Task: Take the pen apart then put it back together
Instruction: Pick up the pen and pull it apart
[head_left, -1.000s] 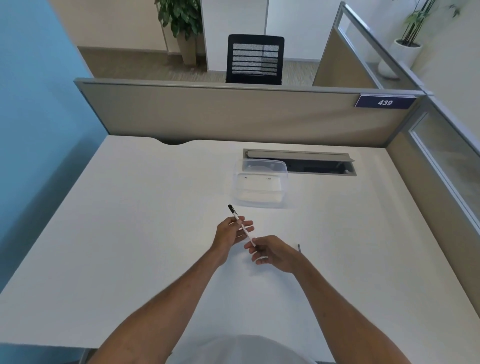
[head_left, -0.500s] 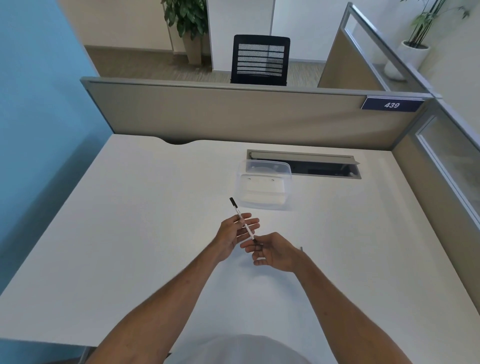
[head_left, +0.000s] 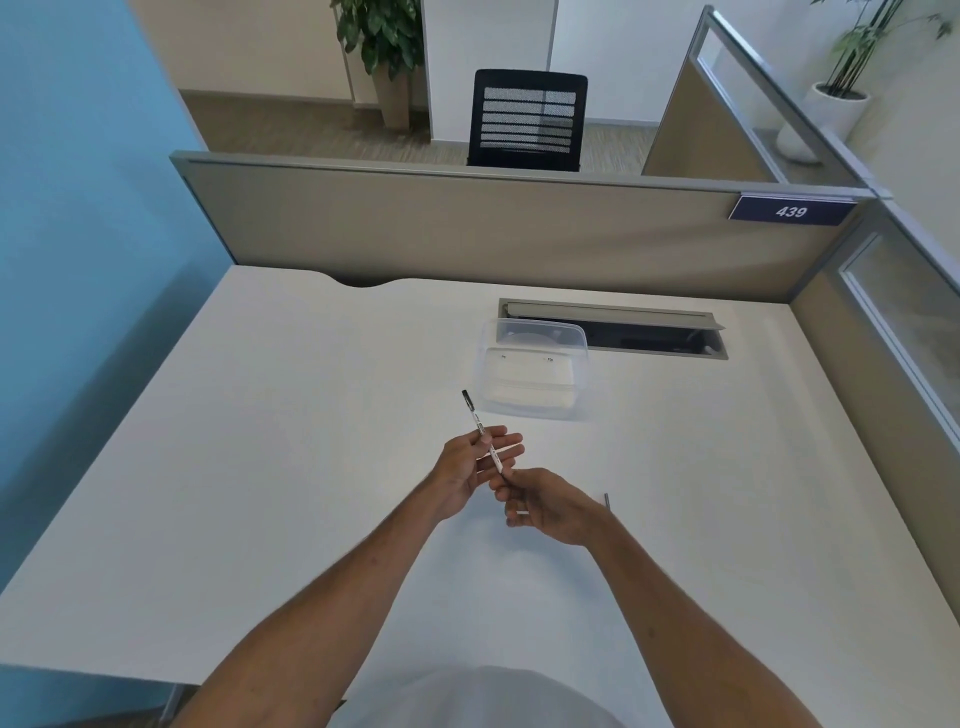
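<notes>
A thin white pen (head_left: 479, 426) with a black cap end points up and to the left above the white desk (head_left: 260, 467). My left hand (head_left: 467, 467) grips the pen's barrel around its middle. My right hand (head_left: 545, 506) pinches the pen's lower end with thumb and fingertips. A small white piece (head_left: 521, 512) shows under the right hand's fingers; whether it is held or lying on the desk I cannot tell. A thin dark rod-like part (head_left: 606, 500) lies on the desk just behind my right wrist.
A clear plastic container (head_left: 532, 371) stands on the desk beyond my hands. Behind it is an open cable slot (head_left: 623, 332) in the desk. Grey partition walls (head_left: 467, 228) close the far and right sides.
The hands and pen keep nearly the same pose; the fingers shift slightly at the pen's lower end. The camera view has drifted a little.
</notes>
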